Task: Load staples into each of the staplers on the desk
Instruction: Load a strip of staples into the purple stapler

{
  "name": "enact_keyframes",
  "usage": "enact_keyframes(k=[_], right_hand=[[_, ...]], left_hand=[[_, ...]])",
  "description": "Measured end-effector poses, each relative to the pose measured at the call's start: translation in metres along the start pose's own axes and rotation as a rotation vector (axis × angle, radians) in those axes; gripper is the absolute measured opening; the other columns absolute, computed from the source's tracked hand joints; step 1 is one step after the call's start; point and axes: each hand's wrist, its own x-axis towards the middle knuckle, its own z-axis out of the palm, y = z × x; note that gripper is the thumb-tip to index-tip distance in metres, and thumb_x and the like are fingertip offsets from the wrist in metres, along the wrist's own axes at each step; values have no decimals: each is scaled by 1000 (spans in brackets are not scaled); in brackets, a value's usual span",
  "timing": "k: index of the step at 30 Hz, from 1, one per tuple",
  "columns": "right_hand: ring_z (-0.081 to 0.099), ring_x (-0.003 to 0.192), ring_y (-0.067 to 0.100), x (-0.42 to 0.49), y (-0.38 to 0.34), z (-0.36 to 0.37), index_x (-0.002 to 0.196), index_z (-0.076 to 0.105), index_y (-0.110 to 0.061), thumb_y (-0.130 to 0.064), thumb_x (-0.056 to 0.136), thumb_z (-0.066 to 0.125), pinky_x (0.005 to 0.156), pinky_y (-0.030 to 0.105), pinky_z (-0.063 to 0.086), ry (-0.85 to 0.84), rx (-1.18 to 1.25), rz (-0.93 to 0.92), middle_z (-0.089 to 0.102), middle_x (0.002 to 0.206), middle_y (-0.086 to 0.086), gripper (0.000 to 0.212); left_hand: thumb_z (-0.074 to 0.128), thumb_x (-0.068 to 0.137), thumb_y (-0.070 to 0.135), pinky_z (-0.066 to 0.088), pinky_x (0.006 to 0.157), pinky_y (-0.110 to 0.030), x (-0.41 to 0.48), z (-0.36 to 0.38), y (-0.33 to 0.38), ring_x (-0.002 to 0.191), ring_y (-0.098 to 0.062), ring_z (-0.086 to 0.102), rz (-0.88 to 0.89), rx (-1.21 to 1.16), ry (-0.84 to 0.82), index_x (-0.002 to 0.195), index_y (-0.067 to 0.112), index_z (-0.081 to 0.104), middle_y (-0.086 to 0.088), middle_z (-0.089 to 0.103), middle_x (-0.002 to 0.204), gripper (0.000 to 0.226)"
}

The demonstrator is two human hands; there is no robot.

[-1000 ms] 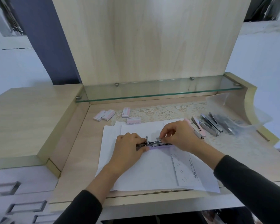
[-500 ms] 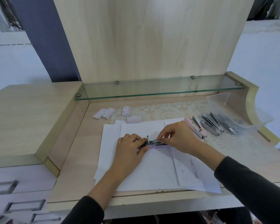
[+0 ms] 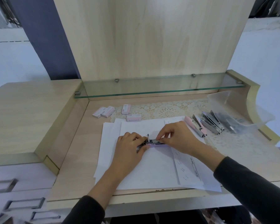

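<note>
Stapler [image 3: 154, 141] — 1, opened, lies on the white papers [image 3: 144, 165] mid-desk. The left hand [image 3: 129, 147] grips its left end with curled fingers, and the right hand [image 3: 178, 137] pinches its metal rail. 4 staple boxes [image 3: 133, 118] sit behind the papers. At right, a row of other staplers [image 3: 200, 126] — 1 pink — runs into a tipped clear container [image 3: 220, 97]; those inside blur together, uncountable. Whether staples sit between the fingertips is hidden.
</note>
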Motion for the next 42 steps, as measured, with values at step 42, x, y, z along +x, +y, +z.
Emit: enact_keyframes(k=[42], right_hand=[[57, 75, 15, -9, 16, 1, 83, 74, -14, -1, 72, 68, 69, 15, 42, 30, -114, -141, 69, 87, 4, 18]], left_hand=[[52, 75, 43, 31, 71, -23, -2, -1, -2, 67, -11, 58, 75, -37, 112, 80, 19, 74, 6, 70, 71, 32]])
